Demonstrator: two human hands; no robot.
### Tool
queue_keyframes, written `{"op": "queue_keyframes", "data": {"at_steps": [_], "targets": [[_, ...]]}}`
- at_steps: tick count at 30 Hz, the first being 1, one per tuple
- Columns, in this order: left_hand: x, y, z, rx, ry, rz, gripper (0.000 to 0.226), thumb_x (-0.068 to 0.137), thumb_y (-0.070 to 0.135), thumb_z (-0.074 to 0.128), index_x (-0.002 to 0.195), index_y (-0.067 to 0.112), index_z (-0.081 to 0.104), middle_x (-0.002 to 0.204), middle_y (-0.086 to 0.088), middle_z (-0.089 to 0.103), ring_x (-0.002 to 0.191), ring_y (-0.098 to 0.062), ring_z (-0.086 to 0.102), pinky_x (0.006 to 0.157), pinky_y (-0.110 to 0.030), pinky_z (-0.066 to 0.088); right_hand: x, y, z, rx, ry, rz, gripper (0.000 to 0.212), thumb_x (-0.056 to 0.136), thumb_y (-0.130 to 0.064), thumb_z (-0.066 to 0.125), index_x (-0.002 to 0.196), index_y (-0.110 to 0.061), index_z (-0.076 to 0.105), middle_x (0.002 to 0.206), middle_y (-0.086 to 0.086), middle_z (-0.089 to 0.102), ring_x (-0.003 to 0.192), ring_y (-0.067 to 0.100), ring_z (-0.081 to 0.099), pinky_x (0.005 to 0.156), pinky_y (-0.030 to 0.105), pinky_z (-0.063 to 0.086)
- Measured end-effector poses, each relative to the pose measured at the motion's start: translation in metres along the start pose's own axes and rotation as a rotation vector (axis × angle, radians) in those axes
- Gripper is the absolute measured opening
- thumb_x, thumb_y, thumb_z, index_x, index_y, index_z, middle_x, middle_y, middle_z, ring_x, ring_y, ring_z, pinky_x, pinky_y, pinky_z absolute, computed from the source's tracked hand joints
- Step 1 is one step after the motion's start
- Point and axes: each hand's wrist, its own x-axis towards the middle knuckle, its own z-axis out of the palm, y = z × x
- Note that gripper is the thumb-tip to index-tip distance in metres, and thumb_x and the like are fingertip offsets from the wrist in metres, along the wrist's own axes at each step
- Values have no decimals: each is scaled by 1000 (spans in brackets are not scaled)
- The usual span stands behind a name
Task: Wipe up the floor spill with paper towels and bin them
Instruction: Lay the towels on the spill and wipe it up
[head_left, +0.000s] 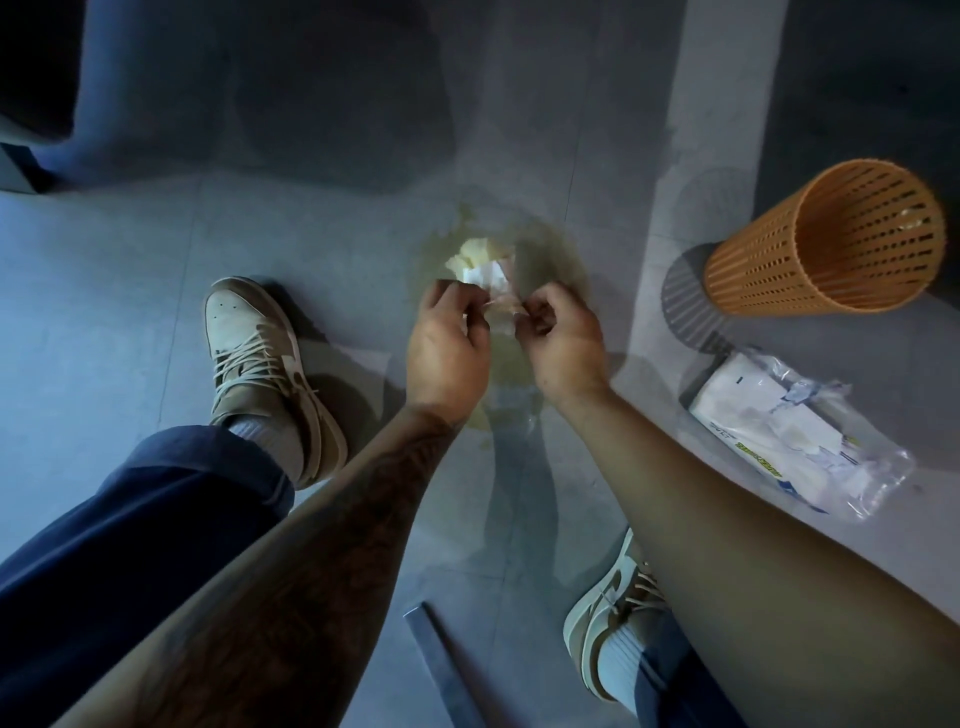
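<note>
Centrally, a grey tiled floor (156, 291) is seen from above. A thin yellowish puddle of spilled liquid (558, 260) is spread over it at the middle of the frame and trails toward the lower centre. An orange perforated plastic waste basket (831, 244) is set at the right of the frame, well apart from the puddle, with its open mouth turned toward the camera. Below it, near the right edge, a clear plastic pack of white paper towels (795, 431) is laid on the floor, its wrapper loose and crumpled at the lower end.

The left hand (449, 338) and the right hand (563, 345) are held side by side over the puddle. Their fingers are curled, and a crumpled white paper towel (485, 275) is pinched between them by its near edge, though the grasp is blurred. The towel lies just beyond the fingertips, toward the top of the frame, and is stretched roughly left to right between the hands. Its far part is yellowed where it meets the liquid, and it cannot be told whether that yellowed lump is a separate sheet.

Much of the puddle is judged still unwiped. The basket lies to the right of the hands and slightly higher in the frame, so the right hand is the nearer one. A sideways carry to the right would be called for.
</note>
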Motion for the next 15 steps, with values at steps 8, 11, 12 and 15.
{"op": "queue_keyframes", "data": {"at_steps": [8,11,12,15], "targets": [[-17,-42,5,499,-545,158,43,89,13,55,131,17,60,135,-9,55,124,-29,52,101,-44,47,-15,41,-11,-531,-280,-73,31,81,-14,64,111,-20,66,114,5,59,106,32,57,86,37,52],[-27,-53,3,661,-699,138,54,91,22,54,145,19,47,155,-1,38,142,-26,31,113,-45,35,-25,54,-14,-536,-299,-48,33,80,-17,64,113,-17,68,118,7,59,108,32,57,89,37,52],[-28,-54,1,631,-654,119,54,91,23,54,144,19,47,154,-2,39,140,-27,34,112,-45,36,-26,54,-14,-507,-240,-54,30,80,-17,64,110,-16,68,115,8,59,107,32,57,87,38,52],[-29,-52,-1,590,-567,86,55,90,23,53,145,18,45,148,-6,44,130,-30,42,106,-46,41,-23,48,-8,-488,-157,-62,28,83,-20,65,110,-15,65,114,9,57,109,33,53,85,41,52]]}}
